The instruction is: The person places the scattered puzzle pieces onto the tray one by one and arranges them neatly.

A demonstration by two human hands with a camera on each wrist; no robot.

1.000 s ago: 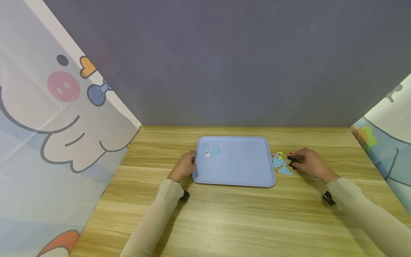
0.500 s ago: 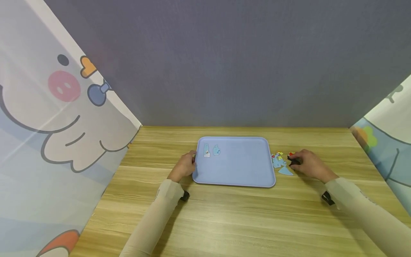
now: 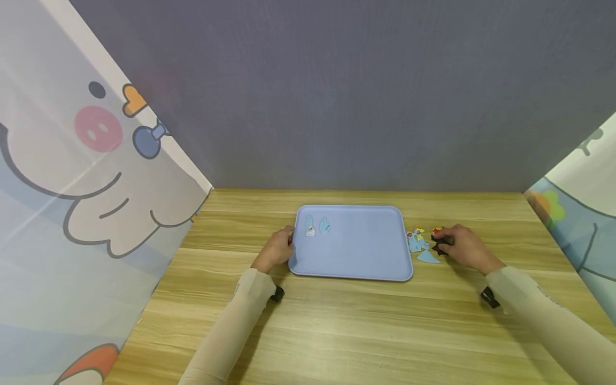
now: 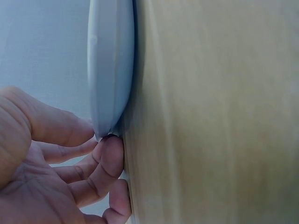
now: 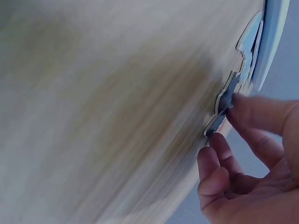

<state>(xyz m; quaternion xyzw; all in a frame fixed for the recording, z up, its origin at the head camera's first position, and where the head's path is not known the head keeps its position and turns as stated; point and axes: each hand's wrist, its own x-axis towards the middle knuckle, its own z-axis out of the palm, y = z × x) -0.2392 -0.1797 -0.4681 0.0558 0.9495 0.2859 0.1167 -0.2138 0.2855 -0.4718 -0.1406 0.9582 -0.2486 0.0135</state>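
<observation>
A pale blue tray [image 3: 356, 251] lies on the table; at its left edge my left hand [image 3: 276, 248] grips the rim. In the left wrist view, the thumb is against the tray's rim [image 4: 110, 70] and curled fingers are beneath it. Two light blue puzzle pieces, one with a white end [image 3: 310, 225] and one rounded [image 3: 325, 225], lie in the tray's upper left. Right of the tray, my right hand [image 3: 464, 246] pinches at dark puzzle pieces [image 5: 225, 98] lying on the table, thumb on one side and fingertips on the other. The fingers partly cover them.
Between tray and right hand lies a small heap of light blue, yellow and red puzzle pieces [image 3: 416, 241]. A blue triangular piece [image 3: 428, 256] is just in front of it, and a red piece [image 3: 437, 230] sits behind the dark ones. A grey panel [image 3: 366, 107] closes the table's back.
My right hand has shifted slightly, its fingers still at the dark pieces, and more of the red piece shows. The left hand and tray have stayed in place.
</observation>
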